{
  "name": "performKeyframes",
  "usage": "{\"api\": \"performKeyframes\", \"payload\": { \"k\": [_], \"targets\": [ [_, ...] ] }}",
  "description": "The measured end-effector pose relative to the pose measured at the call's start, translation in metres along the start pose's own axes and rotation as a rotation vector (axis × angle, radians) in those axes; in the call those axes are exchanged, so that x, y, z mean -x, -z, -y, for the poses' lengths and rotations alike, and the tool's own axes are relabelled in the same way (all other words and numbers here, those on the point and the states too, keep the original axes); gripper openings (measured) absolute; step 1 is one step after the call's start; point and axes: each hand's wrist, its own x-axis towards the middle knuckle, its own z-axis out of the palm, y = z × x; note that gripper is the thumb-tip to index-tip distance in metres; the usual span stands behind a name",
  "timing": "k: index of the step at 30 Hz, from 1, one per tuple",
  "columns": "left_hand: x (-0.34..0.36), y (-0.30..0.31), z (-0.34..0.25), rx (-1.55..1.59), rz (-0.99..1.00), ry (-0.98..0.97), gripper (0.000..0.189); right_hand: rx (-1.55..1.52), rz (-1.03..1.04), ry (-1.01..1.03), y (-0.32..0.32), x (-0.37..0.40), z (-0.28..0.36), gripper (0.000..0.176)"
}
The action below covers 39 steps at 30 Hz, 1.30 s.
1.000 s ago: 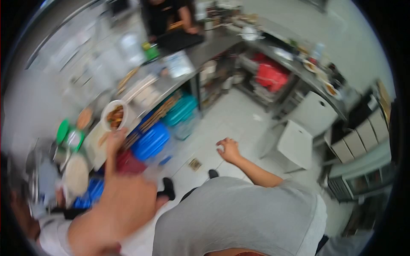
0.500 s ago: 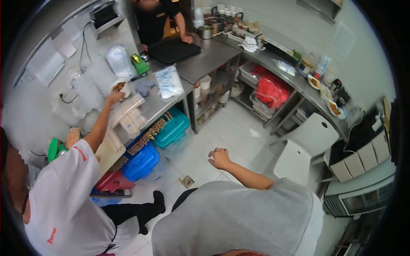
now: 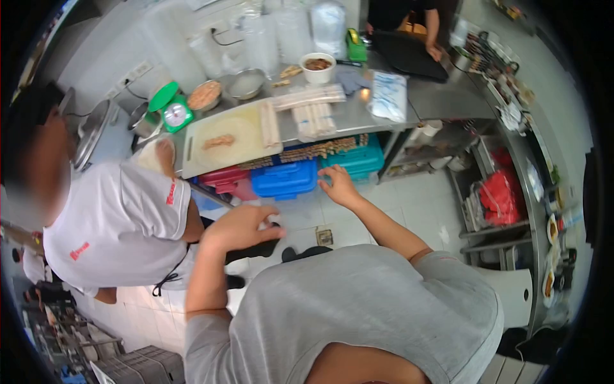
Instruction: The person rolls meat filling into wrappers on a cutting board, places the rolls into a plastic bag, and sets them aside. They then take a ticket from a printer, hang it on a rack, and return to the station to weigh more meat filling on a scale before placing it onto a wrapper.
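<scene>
My left hand (image 3: pixel 238 228) hangs in the air over the floor, slightly blurred, its fingers apart and nothing in them. Higher and to the right, my right hand (image 3: pixel 339 185) is held out with loosely bent fingers, also holding nothing. Beyond it sit a blue lidded bin (image 3: pixel 284 180) and a teal bin (image 3: pixel 354 162) under the steel counter. On that counter a cutting board (image 3: pixel 246 125) carries a small mound of minced filling (image 3: pixel 219 141). Long wrapped packs (image 3: pixel 313 120) lie beside the board. A white tub (image 3: pixel 318 70) of dark food stands behind them.
A co-worker in a white shirt (image 3: pixel 121 224) stands close on my left at the counter. A green scale (image 3: pixel 175 114) and metal bowls (image 3: pixel 246 84) line the wall. Another person stands behind a black tray (image 3: pixel 409 56). A white chair (image 3: pixel 508 291) is at my right.
My view has swung left. My left hand has come into sight, and my right hand stays raised. The co-worker's hand has left the white tub and is now near the board's left side.
</scene>
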Motion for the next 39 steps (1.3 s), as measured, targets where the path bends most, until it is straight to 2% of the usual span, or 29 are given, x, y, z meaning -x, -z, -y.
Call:
{"api": "performKeyframes", "payload": {
  "k": [2,5,8,11,14,15,18,21,24,27,30,33,34,39],
  "targets": [
    [-0.026,-0.027,0.051,0.144,-0.009,0.136,0.056,-0.024,0.046,0.083,-0.004,-0.022,0.024,0.029],
    [-0.033,-0.038,0.123,0.105,-0.109,0.158,0.043,-0.100,0.077,0.174,-0.013,-0.048,0.051,0.038],
    [-0.028,-0.015,0.204,0.348,-0.324,0.278,0.038,-0.187,0.110,0.193,-0.032,-0.078,0.077,0.047],
    [-0.028,0.013,0.288,0.319,-0.643,0.368,0.041,-0.215,0.122,0.259,-0.059,-0.118,0.111,0.058],
    [-0.041,0.034,0.338,0.100,-0.797,0.219,0.048,-0.183,0.100,0.369,-0.108,-0.167,0.126,0.061],
    [-0.047,0.039,0.351,0.090,-0.786,0.195,0.051,-0.138,0.089,0.380,-0.124,-0.183,0.129,0.061],
    [-0.075,0.038,0.381,0.006,-0.753,0.109,0.061,-0.020,0.090,0.377,-0.175,-0.222,0.116,0.062],
    [-0.098,0.043,0.389,-0.101,-0.696,0.031,0.063,0.080,0.191,0.309,-0.204,-0.245,0.108,0.057],
    [-0.118,0.043,0.401,-0.088,-0.660,-0.024,0.054,-0.019,0.285,0.385,-0.225,-0.261,0.100,0.047],
    [-0.130,0.032,0.416,-0.016,-0.642,-0.046,0.046,-0.127,0.284,0.355,-0.250,-0.271,0.092,0.041],
    [-0.130,0.027,0.430,0.035,-0.640,-0.068,0.036,-0.143,0.283,0.404,-0.260,-0.273,0.086,0.037],
    [-0.124,0.036,0.422,0.166,-0.663,-0.078,0.026,-0.229,0.272,0.263,-0.241,-0.269,0.102,0.035],
    [-0.121,0.038,0.418,0.228,-0.663,-0.075,0.023,-0.214,0.265,0.297,-0.239,-0.272,0.103,0.035],
    [-0.124,0.040,0.437,0.216,-0.514,-0.069,0.027,-0.167,0.285,0.332,-0.255,-0.281,0.101,0.035]
  ]
}}
